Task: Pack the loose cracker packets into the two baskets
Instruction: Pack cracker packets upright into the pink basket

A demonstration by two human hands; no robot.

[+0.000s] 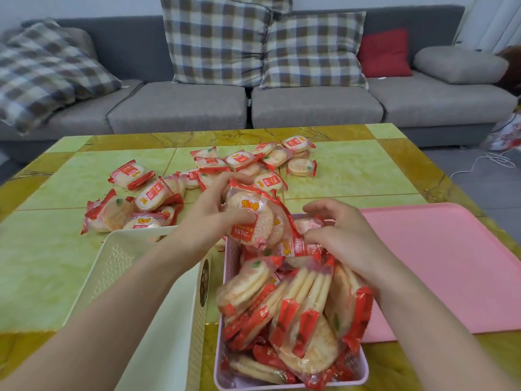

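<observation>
Cracker packets (158, 190) lie loose in a scattered heap on the green and yellow surface (352, 167), beyond the pink basket (222, 371); behind the surface stands a grey sofa (180, 105) with checked cushions (217, 38); a pink tray (439, 263) lies flat just right of the pink basket; a cream basket (112, 255) sits just left of it, its inside mostly hidden by the left forearm; the pink basket itself is crammed with packets, many standing on edge in a row; the left hand (208, 218), above the pink basket's far end, grips a small stack of packets (253, 218) between thumb and fingers; the right hand (346, 238), fingers curled, pinches the wrapper of a packet (298, 246) lying at the basket's far end.
</observation>
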